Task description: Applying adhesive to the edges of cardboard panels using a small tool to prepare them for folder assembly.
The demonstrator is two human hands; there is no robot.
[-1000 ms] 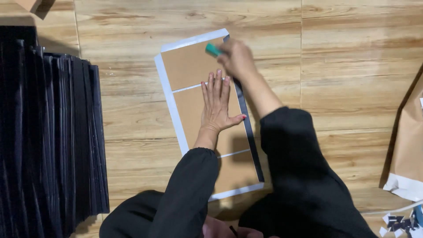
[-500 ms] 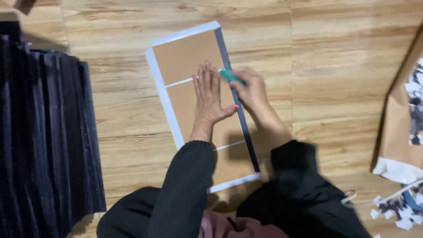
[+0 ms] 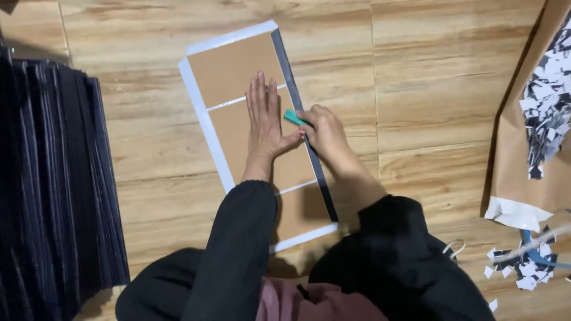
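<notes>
Floor (image 3: 428, 89): wood-look planks, pale grain, smooth with a slight sheen. Lying on that floor, sheet (image 3: 250, 77): matt brown board panels, white paper borders, one dark glossy strip along its right edge. Green tool (image 3: 294, 117) on the sheet: looks like smooth plastic. Left of the sheet, black stack (image 3: 53, 178): thin, matt leaves. Right of the sheet, brown paper bag (image 3: 523, 172): matt, holding paper scraps (image 3: 547, 113).
</notes>
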